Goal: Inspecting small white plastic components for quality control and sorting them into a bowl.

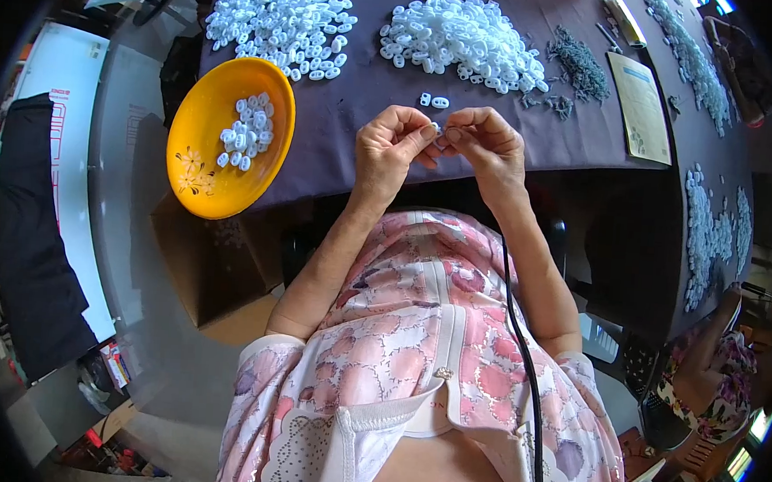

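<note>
Close together over the front edge of the cloth-covered table, both hands are pinched. My left hand holds a small white oval plastic piece between thumb and forefinger, mostly covered by the fingertips. My right hand has its thumb and forefinger pressed together right beside that piece; whatever they grip is too small to make out. Just beyond the fingers lie two loose pieces, a squarish white one and an oval white one with dark holes. Behind them is a large heap of white oval pieces.
A yellow bowl with some white pieces inside sits at the table's left edge. Another white heap lies far left. Small grey-green parts and a tan card lie to the right. Another person sits at far right.
</note>
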A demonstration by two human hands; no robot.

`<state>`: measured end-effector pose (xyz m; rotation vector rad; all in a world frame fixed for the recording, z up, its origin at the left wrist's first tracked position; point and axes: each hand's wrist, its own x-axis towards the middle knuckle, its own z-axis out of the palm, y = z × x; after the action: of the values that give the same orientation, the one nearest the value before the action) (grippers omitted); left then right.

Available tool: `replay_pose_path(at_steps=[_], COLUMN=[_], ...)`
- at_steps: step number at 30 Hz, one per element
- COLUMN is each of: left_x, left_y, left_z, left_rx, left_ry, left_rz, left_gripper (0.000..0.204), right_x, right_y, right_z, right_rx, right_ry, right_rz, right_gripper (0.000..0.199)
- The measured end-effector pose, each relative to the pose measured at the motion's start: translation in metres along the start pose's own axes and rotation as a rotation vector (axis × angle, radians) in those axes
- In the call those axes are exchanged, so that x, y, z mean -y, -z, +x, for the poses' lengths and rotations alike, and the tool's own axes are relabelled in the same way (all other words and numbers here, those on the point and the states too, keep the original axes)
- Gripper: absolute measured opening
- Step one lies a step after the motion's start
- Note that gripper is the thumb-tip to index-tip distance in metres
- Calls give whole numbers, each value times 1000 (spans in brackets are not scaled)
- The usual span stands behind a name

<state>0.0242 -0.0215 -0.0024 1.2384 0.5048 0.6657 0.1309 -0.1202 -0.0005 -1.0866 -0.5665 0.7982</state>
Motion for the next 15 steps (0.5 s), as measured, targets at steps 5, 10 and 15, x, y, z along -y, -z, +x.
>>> replay_pose_path(at_steps=[5,10,15], left_x=[-1,-1,2], left_y=[0,0,-1], left_z=[-1,-1,-1], left_rx=[9,18,-13], left_ry=[5,22,-3], left_rz=[17,72,73], left_gripper=[5,7,5], right_x=[-6,-5,0], right_y=[2,1,-2], right_z=[2,1,0], right_rx=[22,33,51], right_ry=[38,68,33], right_rz=[-52,-114,-157], right_gripper=[11,10,9])
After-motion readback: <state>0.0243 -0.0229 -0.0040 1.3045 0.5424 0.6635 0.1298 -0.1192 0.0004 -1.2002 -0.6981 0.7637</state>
